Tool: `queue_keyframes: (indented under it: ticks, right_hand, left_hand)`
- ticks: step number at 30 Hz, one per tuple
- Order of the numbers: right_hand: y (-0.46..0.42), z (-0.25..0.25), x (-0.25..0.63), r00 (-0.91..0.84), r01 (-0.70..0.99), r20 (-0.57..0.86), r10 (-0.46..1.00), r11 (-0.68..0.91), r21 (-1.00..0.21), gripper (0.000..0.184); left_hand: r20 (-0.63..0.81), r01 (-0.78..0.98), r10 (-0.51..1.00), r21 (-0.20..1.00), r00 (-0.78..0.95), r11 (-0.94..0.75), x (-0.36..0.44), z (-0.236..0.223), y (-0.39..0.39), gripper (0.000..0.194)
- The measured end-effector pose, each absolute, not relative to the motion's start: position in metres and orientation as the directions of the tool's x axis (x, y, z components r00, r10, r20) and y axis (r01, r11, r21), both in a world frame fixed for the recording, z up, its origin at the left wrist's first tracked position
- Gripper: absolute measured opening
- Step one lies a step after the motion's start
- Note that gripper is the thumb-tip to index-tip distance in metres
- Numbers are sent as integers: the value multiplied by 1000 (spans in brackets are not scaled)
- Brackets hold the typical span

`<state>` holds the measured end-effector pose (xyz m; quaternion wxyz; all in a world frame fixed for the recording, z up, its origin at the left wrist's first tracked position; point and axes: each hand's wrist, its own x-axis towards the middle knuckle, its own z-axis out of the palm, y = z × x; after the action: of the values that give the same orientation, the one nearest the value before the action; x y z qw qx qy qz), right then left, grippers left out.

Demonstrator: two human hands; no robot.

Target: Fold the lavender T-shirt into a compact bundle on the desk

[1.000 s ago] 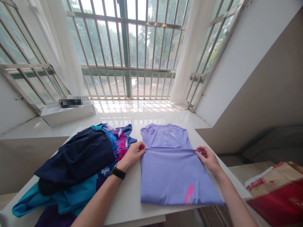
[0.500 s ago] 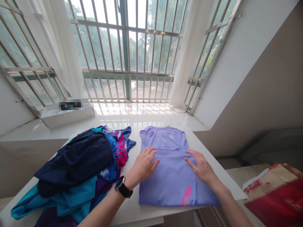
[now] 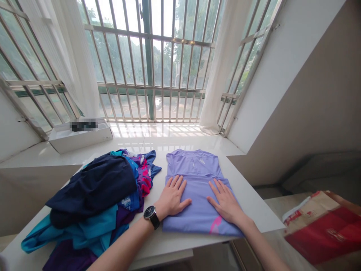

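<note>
A lavender shirt (image 3: 194,199) lies on the white table (image 3: 251,199), its lower part folded up over the body and its neckline toward the window. A pink mark shows near its front edge. My left hand (image 3: 173,195) rests flat on the left side of the folded layer, fingers spread. On the right side of the same layer lies my right hand (image 3: 224,201), also flat with its fingers apart. Neither hand grips the cloth. A black watch (image 3: 151,216) is on my left wrist.
Left of the shirt is a heap of clothes (image 3: 96,192) in navy, teal, purple and pink. A white box (image 3: 81,139) stands on the windowsill (image 3: 158,141) before a barred window. At the lower right is a red and tan bag (image 3: 324,226).
My hands have flattened onto the folded layer, the right one moving inward to the left. The shirt's front right corner has shifted left, and the fold lies smoother.
</note>
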<state>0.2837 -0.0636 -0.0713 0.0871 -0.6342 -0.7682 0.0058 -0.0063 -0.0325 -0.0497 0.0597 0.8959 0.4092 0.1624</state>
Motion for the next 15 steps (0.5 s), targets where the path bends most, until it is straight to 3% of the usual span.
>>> queue_keyframes:
  ticks: [4, 10, 13, 15]
  right_hand:
    - [-82, -72, 282, -221, 958, 139, 965, 242, -153, 69]
    - [-132, -65, 288, -371, 892, 241, 897, 416, -175, 63]
    - [-162, -66, 293, -462, 857, 261, 848, 502, -117, 78]
    - [-177, -74, 297, -518, 834, 266, 813, 549, -52, 91]
  left_hand:
    - [237, 702, 738, 228, 632, -674, -18, -48, -41, 74]
    - [256, 680, 715, 223, 650, -698, -36, -17, -75, 52]
    - [189, 595, 653, 289, 733, -750, -49, -14, -107, 63]
    - [116, 538, 589, 296, 800, -789, -58, -24, -125, 82]
